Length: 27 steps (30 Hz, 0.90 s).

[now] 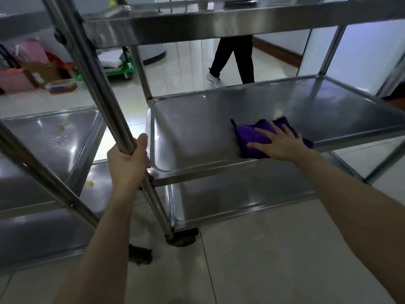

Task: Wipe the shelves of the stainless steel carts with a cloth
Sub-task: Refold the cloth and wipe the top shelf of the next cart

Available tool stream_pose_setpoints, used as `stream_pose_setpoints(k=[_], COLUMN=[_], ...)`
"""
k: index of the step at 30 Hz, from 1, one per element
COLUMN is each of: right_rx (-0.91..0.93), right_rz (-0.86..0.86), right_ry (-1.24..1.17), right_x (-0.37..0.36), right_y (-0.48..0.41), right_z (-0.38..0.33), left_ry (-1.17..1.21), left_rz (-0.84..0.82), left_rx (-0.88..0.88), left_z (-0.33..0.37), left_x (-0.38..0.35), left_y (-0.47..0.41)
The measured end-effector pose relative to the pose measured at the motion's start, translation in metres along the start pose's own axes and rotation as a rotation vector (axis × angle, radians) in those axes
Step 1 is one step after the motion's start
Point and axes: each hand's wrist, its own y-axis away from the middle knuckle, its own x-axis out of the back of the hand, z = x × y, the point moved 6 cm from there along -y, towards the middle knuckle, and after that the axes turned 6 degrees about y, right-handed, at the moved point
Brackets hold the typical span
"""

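A stainless steel cart stands in front of me with three shelves. Its middle shelf holds a folded purple cloth near the front edge. My right hand lies flat on the cloth with straight, spread fingers, pressing it onto the shelf. My left hand grips the cart's front left upright post just above the middle shelf's corner. The top shelf spans the upper view and the bottom shelf lies just above the tiled floor.
A second steel cart stands at the left, its shelf spotted with yellowish stains. A person's legs walk behind the cart. Boxes, pink bags and a plastic container sit on the floor at the far left. A caster wheel is below.
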Motion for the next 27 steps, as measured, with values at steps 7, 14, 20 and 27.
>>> stream_pose_setpoints(k=[7,14,20,27], right_rx=[0.013,0.079,0.225,0.377], right_rz=[0.016,0.015,-0.047,-0.017], right_ry=[0.010,0.087,0.105,0.064], right_x=[-0.007,-0.006,-0.005,-0.006], right_y=[-0.001,0.006,-0.009,-0.051], right_z=[-0.009,-0.019,-0.018,-0.017], left_ry=[-0.180,-0.645,-1.185,-1.334], left_rz=[0.479,-0.219,-0.321,-0.375], left_rx=[-0.422,-0.408,-0.115,-0.029], left_z=[0.020,0.033,-0.012,-0.019], left_x=[-0.016,-0.202,-0.211,-0.214], left_y=[0.112,0.096,0.057,0.062])
